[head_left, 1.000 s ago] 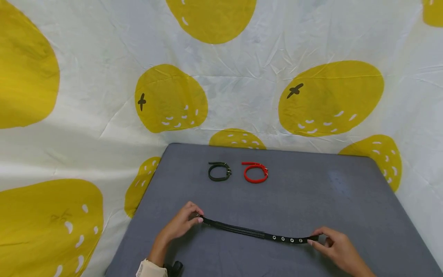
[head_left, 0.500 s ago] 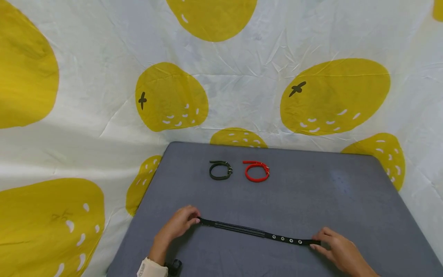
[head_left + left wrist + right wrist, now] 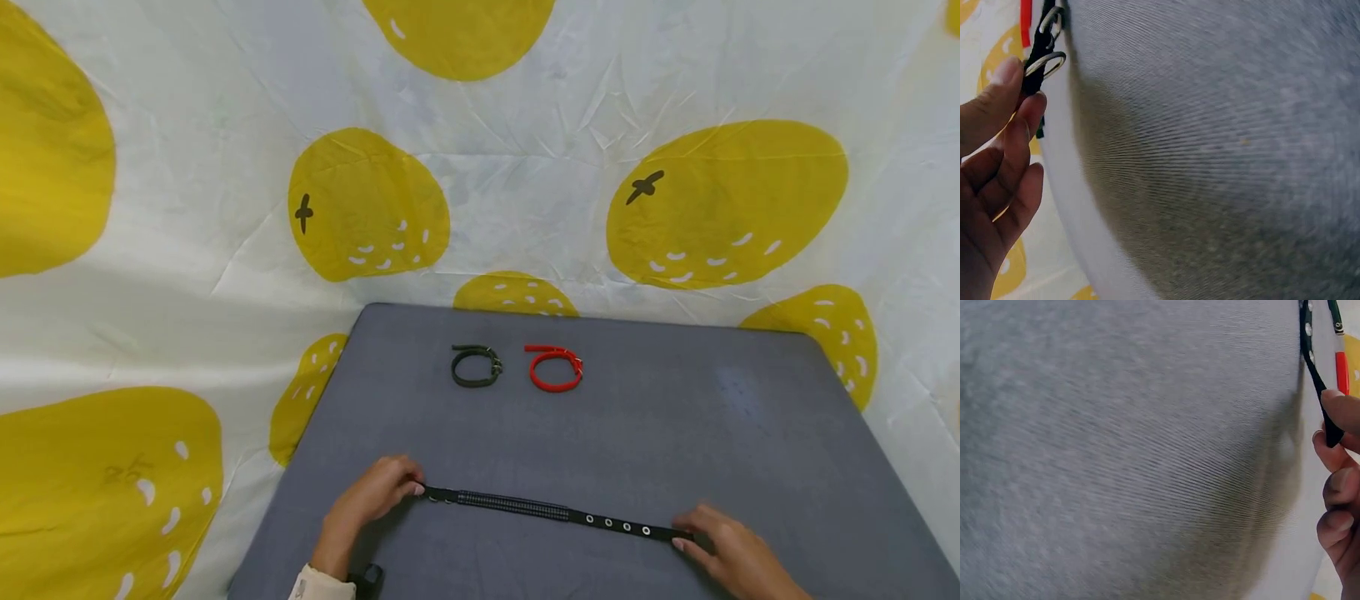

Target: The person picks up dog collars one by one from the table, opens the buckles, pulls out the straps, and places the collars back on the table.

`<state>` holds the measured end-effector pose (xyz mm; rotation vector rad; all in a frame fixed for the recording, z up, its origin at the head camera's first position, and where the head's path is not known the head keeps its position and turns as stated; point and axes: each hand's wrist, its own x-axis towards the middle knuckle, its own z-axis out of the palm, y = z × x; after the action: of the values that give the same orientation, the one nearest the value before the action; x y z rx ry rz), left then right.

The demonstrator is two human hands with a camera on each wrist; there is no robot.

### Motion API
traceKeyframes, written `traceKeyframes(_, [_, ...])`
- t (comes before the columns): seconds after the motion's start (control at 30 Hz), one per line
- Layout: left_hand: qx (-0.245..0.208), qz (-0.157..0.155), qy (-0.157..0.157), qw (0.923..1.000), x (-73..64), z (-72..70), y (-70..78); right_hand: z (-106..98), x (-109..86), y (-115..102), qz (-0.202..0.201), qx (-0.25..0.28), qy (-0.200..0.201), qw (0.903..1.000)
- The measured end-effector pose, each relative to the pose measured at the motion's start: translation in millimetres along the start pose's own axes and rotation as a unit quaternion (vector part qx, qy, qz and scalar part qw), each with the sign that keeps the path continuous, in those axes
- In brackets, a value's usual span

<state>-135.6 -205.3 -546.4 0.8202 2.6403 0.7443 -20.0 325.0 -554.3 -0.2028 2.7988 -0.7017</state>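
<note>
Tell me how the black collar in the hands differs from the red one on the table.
Pose: the black collar is stretched nearly straight, while the red collar is curled into a loop. Hold: the left hand and right hand pinch the black collar's ends; the red collar lies untouched on the table. Look: the black collar shows metal eyelets; none can be made out on the red collar. Both are narrow straps.

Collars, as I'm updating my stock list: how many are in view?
3. The green collar and red collar lie side by side near the far edge of the table; the black collar is held between the left hand and right hand.
</note>
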Motion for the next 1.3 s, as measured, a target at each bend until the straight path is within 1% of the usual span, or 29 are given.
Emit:
traceKeyframes(0.07, [0.002,0.004,0.002,1.0,-0.1,0.3,-1.3,1,0.4,0,0.018,0.007,-0.008,0.9998])
traceKeyframes(0.13, [0.008,0.011,0.009,0.9999,-0.2,1.0,-2.3,3,-0.4,2,0.019,0.009,-0.001,0.9998])
traceKeyframes(0.27, [0.02,0.009,0.009,0.9997,-0.4,1.5,-2.0,8,-3.0,7,-0.029,-0.003,0.03,0.9991])
traceKeyframes(0.4, [0.024,0.013,0.002,0.9996,0.1,1.3,-3.6,13,-4.6,8,-0.045,-0.009,0.051,0.9976])
traceKeyframes(0.5, [0.027,0.018,0.003,0.9995,0.1,0.1,-4.1,16,-5.8,8,-0.049,-0.003,0.06,0.997])
traceKeyframes(0.6, [0.028,0.017,0.005,0.9994,-0.7,-0.6,-3.9,17,-5.9,7,-0.047,0.003,0.066,0.9967])
traceKeyframes(0.77, [0.035,0.019,0.013,0.9991,-3.0,1.0,-4.6,17,-4.8,6,-0.03,0.002,0.072,0.9969])
traceKeyframes(0.87, [0.031,0.008,0.012,0.9994,-3.8,1.6,-4.2,16,-4.5,6,-0.026,-0.001,0.069,0.9973])
traceKeyframes(0.93, [0.025,-0.005,0.007,0.9997,-3.8,2.2,-3.9,15,-4.8,6,-0.023,-0.001,0.065,0.9976])
traceKeyframes(1.1, [0.003,-0.042,-0.004,0.9991,-4.1,1.8,-2.0,8,-3.7,7,-0.044,-0.008,0.065,0.9969])
traceKeyframes(1.2, [-0.003,-0.062,0.007,0.9981,-2.6,-1.0,1.0,0,-1.7,6,-0.037,-0.028,0.071,0.9964])
traceKeyframes(1.27, [0.002,-0.064,0.025,0.9976,0.5,-3.8,3.4,-7,0.7,6,-0.026,-0.042,0.084,0.9952])
traceKeyframes(1.3, [0.011,-0.059,0.039,0.9974,2.8,-5.6,4.9,-12,2.7,6,-0.02,-0.046,0.092,0.9945])
